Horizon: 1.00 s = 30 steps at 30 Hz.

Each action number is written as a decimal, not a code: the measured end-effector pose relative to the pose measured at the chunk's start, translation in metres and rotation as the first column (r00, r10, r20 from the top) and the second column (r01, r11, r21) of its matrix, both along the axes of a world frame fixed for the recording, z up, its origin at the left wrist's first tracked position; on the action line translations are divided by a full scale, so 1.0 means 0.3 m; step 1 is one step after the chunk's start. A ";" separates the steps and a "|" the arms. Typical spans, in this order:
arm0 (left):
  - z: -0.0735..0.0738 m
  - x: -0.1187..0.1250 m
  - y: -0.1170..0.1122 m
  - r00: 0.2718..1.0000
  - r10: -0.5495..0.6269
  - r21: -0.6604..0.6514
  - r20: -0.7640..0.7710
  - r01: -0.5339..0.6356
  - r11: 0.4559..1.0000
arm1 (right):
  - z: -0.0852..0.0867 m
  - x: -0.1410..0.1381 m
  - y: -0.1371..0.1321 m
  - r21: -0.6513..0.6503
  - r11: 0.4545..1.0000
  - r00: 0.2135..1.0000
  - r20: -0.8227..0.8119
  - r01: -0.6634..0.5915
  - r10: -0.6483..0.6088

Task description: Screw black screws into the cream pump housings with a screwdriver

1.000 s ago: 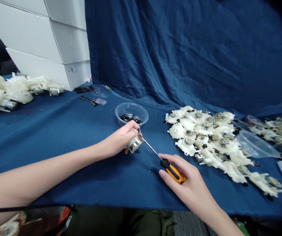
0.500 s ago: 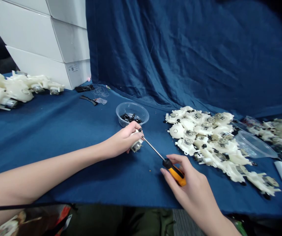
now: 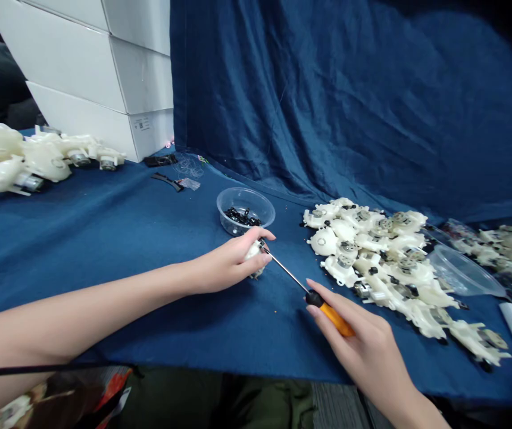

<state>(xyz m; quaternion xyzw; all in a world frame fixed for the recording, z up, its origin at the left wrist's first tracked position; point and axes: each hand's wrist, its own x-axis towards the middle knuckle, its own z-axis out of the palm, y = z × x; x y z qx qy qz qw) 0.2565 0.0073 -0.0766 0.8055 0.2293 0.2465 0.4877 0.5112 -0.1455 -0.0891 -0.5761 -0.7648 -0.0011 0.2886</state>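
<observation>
Near the middle of the blue cloth, my left hand [image 3: 233, 260] is closed around a small white plastic part [image 3: 255, 252], most of it hidden by the fingers. A little black piece [image 3: 262, 243] shows at the part's top edge, by the thumb and index finger. My right hand [image 3: 363, 342] grips the orange and black handle of a screwdriver [image 3: 334, 317]. Its thin metal shaft slants up to the left, and the tip meets the black piece or lies right beside it. Just behind my left hand stands a clear round bowl [image 3: 267, 205] holding small black pieces [image 3: 242, 215].
A heap of cream plastic housings with motors [image 3: 376, 244] lies to the right, near a clear tub [image 3: 464, 271]. More housings [image 3: 41, 155] lie at far left before stacked white boxes [image 3: 71, 65]. A blue curtain [image 3: 327, 101] hangs behind.
The whole view has shifted slightly. My left index finger has straightened out past the black piece, and my right hand has turned around the screwdriver handle, the tip staying at the part.
</observation>
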 end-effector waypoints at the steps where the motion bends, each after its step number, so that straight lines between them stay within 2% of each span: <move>1: -0.001 0.000 0.000 1.000 -0.003 0.009 0.000 0.003 1.000 | 0.006 0.005 0.000 -0.078 0.997 0.998 -0.057 0.019 -0.023; 4: -0.003 -0.001 -0.003 1.000 -0.001 0.020 -0.012 0.002 1.000 | 0.017 0.014 0.004 -0.367 0.930 0.945 -0.294 0.028 -0.145; 5: -0.002 -0.002 -0.004 1.000 0.002 0.013 -0.015 -0.002 1.000 | 0.018 0.014 0.007 -0.427 0.904 0.913 -0.364 0.011 -0.183; 7: 0.002 -0.003 -0.006 1.000 0.008 -0.011 -0.017 -0.008 1.000 | 0.017 0.016 0.012 -0.428 0.904 0.886 -0.418 0.003 -0.200; 8: 0.004 -0.004 -0.007 1.000 0.014 -0.022 -0.015 -0.014 1.000 | 0.015 0.017 0.014 -0.368 0.929 0.907 -0.382 0.027 -0.178; 10: 0.008 -0.004 -0.007 1.000 0.027 -0.036 -0.014 -0.028 0.999 | 0.009 0.021 0.016 -0.122 0.986 0.976 -0.175 0.111 -0.132; 12: 0.009 -0.003 -0.006 0.999 0.033 -0.041 -0.018 -0.034 0.999 | 0.000 0.028 0.014 0.165 0.978 0.985 0.090 0.130 -0.146; 13: 0.009 -0.002 -0.005 0.999 0.033 -0.047 -0.021 -0.034 0.998 | -0.004 0.030 0.012 0.256 0.961 0.971 0.181 0.107 -0.156; 15: 0.008 -0.001 -0.004 0.999 0.026 -0.064 -0.029 -0.028 0.998 | -0.009 0.030 0.007 0.276 0.959 0.970 0.209 0.060 -0.121; 16: 0.007 0.000 -0.003 0.999 0.023 -0.069 -0.033 -0.026 0.997 | -0.008 0.027 0.006 0.209 0.976 0.987 0.134 0.062 -0.092; 17: 0.007 0.000 -0.003 0.999 0.021 -0.069 -0.038 -0.023 0.997 | -0.003 0.022 0.005 0.089 0.993 0.997 0.002 0.081 -0.082; 18: 0.007 -0.001 -0.002 0.999 0.019 -0.062 -0.042 -0.021 0.998 | 0.005 0.014 0.005 -0.088 0.992 0.980 -0.167 0.092 -0.106; 19: 0.008 -0.001 -0.001 0.999 0.017 -0.050 -0.045 -0.019 0.999 | 0.016 0.005 0.006 -0.296 0.953 0.926 -0.336 0.068 -0.171; 20: 0.009 -0.002 0.000 0.999 0.015 -0.037 -0.047 -0.017 0.999 | 0.029 -0.005 0.009 -0.485 0.874 0.842 -0.469 0.005 -0.265; 21: 0.010 -0.002 0.001 0.999 0.014 -0.027 -0.047 -0.015 1.000 | 0.040 -0.014 0.012 -0.620 0.780 0.758 -0.547 -0.082 -0.356; 22: 0.012 -0.003 0.002 0.999 0.014 -0.025 -0.048 -0.015 1.000 | 0.050 -0.022 0.015 -0.694 0.703 0.697 -0.582 -0.157 -0.419; 23: 0.014 -0.002 0.003 0.999 0.018 -0.035 -0.047 -0.019 0.999 | 0.056 -0.026 0.018 -0.716 0.672 0.672 -0.594 -0.189 -0.443; 24: 0.016 -0.002 0.004 0.999 0.023 -0.057 -0.042 -0.026 0.998 | 0.057 -0.026 0.021 -0.696 0.698 0.682 -0.593 -0.168 -0.427; 25: 0.019 -0.001 0.004 0.999 0.029 -0.089 -0.036 -0.032 0.996 | 0.053 -0.022 0.022 -0.629 0.771 0.728 -0.575 -0.103 -0.372; 26: 0.022 -0.001 0.005 0.999 0.034 -0.127 -0.028 -0.037 0.991 | 0.044 -0.014 0.023 -0.505 0.863 0.801 -0.522 -0.014 -0.292; 27: 0.025 0.000 0.005 0.999 0.038 -0.167 -0.020 -0.040 0.985 | 0.033 -0.003 0.024 -0.319 0.945 0.884 -0.417 0.077 -0.212; 28: 0.029 0.001 0.004 0.999 0.036 -0.201 -0.013 -0.038 0.979 | 0.020 0.010 0.024 -0.092 0.987 0.952 -0.264 0.132 -0.152; 29: 0.033 0.001 0.003 0.999 0.031 -0.222 -0.009 -0.032 0.975 | 0.007 0.024 0.024 0.116 0.984 0.988 -0.094 0.136 -0.126; 30: 0.036 0.001 0.003 1.000 0.021 -0.225 -0.013 -0.024 0.974 | -0.003 0.036 0.023 0.255 0.961 0.991 0.051 0.105 -0.122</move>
